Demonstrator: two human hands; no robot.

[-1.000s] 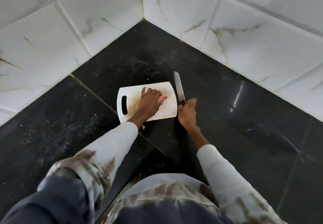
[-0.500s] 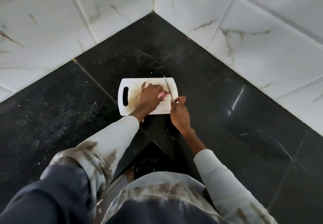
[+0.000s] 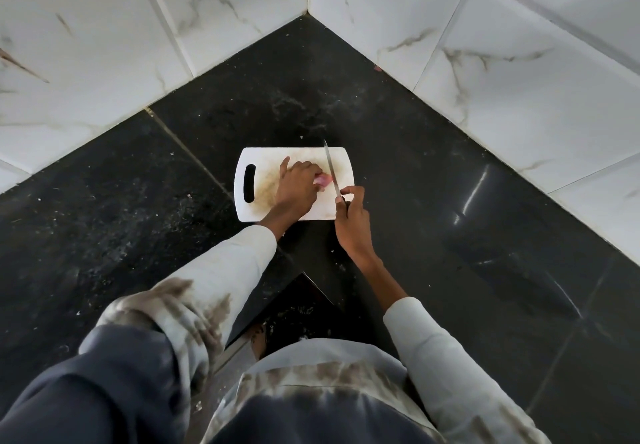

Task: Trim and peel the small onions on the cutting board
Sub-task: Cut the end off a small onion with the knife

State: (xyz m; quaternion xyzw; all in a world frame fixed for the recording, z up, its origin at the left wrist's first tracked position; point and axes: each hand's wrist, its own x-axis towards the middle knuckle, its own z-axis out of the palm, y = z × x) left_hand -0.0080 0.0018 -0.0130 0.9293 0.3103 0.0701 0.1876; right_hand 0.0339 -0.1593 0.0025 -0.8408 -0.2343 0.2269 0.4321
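A small pink onion [image 3: 324,179] lies on the white cutting board [image 3: 263,208], right of the board's middle. My left hand [image 3: 297,185] presses down on it with curled fingers, and most of the onion is hidden under them. My right hand [image 3: 350,224] grips the handle of a knife [image 3: 330,166] at the board's right front corner. The blade stands on edge and runs away from me, right against the onion's exposed right end. Brown stains mark the board around my left hand.
The board lies on a black stone counter [image 3: 450,201] in a corner between two white marble-tiled walls [image 3: 104,45]. Small crumbs and scraps dot the counter left of the board. The counter's inner corner edge [image 3: 304,275] points at me below my hands.
One second ago the knife lay flat off the board's right edge. My right hand turned it on edge and brought it left against the onion, which my left hand kept holding.
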